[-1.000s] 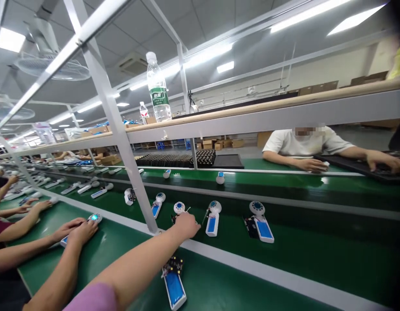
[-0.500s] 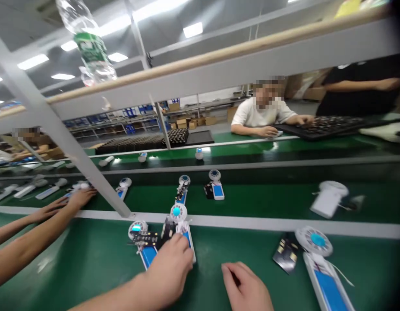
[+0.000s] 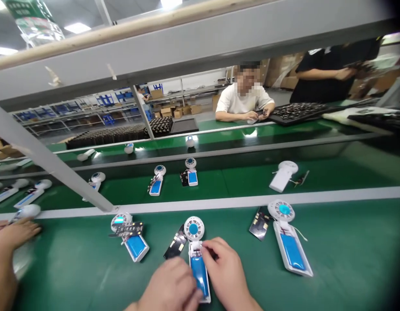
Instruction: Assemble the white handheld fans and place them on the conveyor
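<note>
Fan [image 3: 193,229]: where's it at?

Middle of the near green bench [image 3: 232,224], head up, just short of the white strip [image 3: 219,204]. Open case, blue battery [image 3: 199,272] showing.

Left hand [image 3: 174,285]?

Blurred, curled over the case's lower left edge. Touching or gripping, can't tell.

Right hand [image 3: 226,268]?

Thumb and forefinger close together at the case's upper right edge, by the neck. Clamped on anything? Can't tell.

Any room?

Left side's tight: black board [image 3: 176,242] slants out from beside the head, left fan [image 3: 135,247] past it. Right's roomier: bare bench beyond the right hand, up to the right board [image 3: 259,223] and right fan [image 3: 293,252]. Strip bounds the far side; both hands take up the near side.
</note>
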The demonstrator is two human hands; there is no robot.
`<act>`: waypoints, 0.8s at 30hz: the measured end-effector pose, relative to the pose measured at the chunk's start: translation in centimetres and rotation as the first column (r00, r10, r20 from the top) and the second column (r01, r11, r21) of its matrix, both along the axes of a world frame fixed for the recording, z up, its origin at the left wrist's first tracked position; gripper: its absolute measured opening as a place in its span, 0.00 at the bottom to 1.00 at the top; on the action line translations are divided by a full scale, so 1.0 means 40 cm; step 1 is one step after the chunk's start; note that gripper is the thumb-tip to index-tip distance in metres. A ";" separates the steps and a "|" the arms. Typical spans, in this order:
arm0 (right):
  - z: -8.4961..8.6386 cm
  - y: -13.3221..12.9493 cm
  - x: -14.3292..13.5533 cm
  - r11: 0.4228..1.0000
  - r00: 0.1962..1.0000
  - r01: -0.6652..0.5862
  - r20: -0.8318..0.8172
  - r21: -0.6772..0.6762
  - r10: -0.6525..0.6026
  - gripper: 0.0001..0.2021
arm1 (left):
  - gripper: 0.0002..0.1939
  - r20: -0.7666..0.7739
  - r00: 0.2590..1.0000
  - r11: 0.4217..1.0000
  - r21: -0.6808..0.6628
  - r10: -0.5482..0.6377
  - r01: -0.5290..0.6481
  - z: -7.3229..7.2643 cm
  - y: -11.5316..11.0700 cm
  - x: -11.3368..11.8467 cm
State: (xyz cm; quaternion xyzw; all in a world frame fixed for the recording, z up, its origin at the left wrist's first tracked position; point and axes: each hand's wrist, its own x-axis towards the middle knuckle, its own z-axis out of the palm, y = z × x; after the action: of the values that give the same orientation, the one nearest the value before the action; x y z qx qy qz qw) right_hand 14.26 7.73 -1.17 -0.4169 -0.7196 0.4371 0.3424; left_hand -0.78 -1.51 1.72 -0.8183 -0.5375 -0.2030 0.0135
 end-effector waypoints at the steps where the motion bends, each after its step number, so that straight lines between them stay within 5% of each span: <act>1: 0.003 0.000 -0.006 1.000 1.000 -0.006 -0.012 -0.017 0.005 0.08 | 0.10 0.031 0.996 0.996 -0.041 0.083 -0.082 0.024 0.006 -0.019; 3: 0.007 0.002 -0.018 0.999 1.000 -0.008 -0.016 -0.041 0.007 0.08 | 0.10 0.043 0.953 0.950 -0.109 0.299 -0.293 0.054 0.023 -0.057; 6: 0.007 0.004 -0.031 0.999 1.000 -0.019 -0.004 -0.043 0.019 0.08 | 0.13 -0.002 0.845 0.820 -0.239 0.535 -0.520 0.054 0.055 -0.094; 9: 0.000 0.006 -0.033 0.998 0.998 -0.059 -0.010 -0.022 0.059 0.09 | 0.17 0.022 0.817 0.768 -0.355 0.576 -0.532 0.025 0.081 -0.095; 16: -0.001 0.005 -0.019 0.994 0.994 -0.108 0.014 0.017 0.108 0.09 | 0.02 0.192 0.721 0.712 -0.450 0.666 -0.539 -0.007 0.088 -0.078; 19: 0.006 -0.004 -0.020 0.990 0.991 -0.133 0.029 0.035 0.132 0.10 | 0.05 0.331 0.694 0.758 -0.426 0.639 -0.494 -0.018 0.051 -0.061; 22: 0.007 -0.019 -0.023 0.986 0.987 -0.162 0.007 0.050 0.162 0.10 | 0.16 0.459 0.782 0.905 -0.270 0.421 -0.329 -0.034 0.014 -0.034; 24: 0.005 -0.027 -0.023 0.986 0.986 -0.163 -0.014 0.034 0.163 0.10 | 0.16 0.474 0.827 0.951 -0.206 0.304 -0.231 -0.040 0.003 -0.016</act>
State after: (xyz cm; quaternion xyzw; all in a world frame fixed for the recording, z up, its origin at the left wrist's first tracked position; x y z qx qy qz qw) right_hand 13.33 6.64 -0.96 -0.3473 -0.7554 0.4554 0.3185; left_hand -1.43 -1.39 0.12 -0.6529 -0.6448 -0.3659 -0.1550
